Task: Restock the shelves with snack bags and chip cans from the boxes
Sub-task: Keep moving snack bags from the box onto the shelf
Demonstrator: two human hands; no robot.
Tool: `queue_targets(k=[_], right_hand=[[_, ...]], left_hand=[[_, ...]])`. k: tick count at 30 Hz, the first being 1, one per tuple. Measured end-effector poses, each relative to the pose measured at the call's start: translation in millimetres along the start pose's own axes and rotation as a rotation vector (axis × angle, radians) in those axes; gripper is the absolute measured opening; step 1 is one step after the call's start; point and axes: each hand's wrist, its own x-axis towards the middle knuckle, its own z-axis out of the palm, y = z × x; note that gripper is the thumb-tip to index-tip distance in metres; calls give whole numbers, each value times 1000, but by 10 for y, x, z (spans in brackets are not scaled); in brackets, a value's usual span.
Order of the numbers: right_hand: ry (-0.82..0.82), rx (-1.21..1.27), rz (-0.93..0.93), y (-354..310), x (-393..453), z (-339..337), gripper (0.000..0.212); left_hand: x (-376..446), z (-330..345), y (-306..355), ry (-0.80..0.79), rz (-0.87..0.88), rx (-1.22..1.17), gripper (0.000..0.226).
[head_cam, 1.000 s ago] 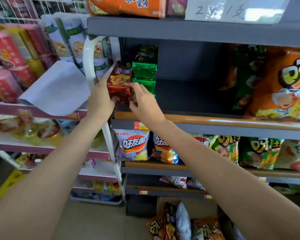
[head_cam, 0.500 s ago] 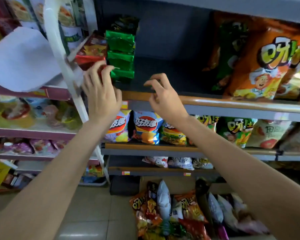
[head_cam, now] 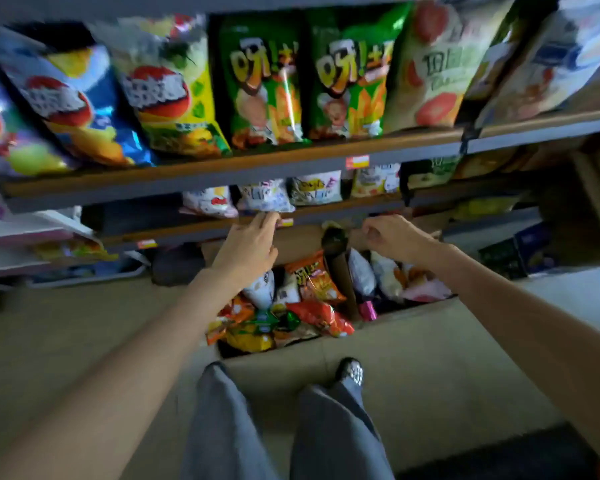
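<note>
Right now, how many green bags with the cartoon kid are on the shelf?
2. One green bag stands in the middle of the upper shelf, the other green bag right beside it on its right. More may be hidden behind them.
</note>
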Motion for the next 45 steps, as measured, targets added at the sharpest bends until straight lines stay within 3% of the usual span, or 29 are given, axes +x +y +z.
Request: queue_targets(k=[4,11,17,22,28,32,34,37,38,42,45], right_hand=[[-81,57,138,1170,-94,485,22],[-282,97,241,2212,-68,1548,34],[-273,151,34,2174,416,2547,32],[-234,146,-158,1757,1008,3462,61],[-165,76,-167,1407,1378,3912,32],[-170,162,-131,1418,1314,3118,22],[-199,168,-167,1385,1191,2350,23],[-214,287,-145,1213,829,1063,6],[-212,336,-117,1142,671,636,11],[-72,547,-109,827,-53,-809,8],[55,540,-187,534,-608,-1550,7]], left_hand=[[396,817,699,-200,-82,-43,43],[787,1913,1133,-246,-171,-175,36],[786,2894,690,-319,-353,-156,42],[664,3602,273,-333,-415,-135,35],[560,3859,-24,-270,-443,-184,35],[516,3408,111,-274,-354,-252,42],[556,2882,266,-270,-248,-288,51],[695,1851,570,-250,-101,-296,58],[735,1448,689,-235,-53,-294,61],[796,-38,1155,-132,39,-424,78],[760,-867,1556,5,79,-472,61]])
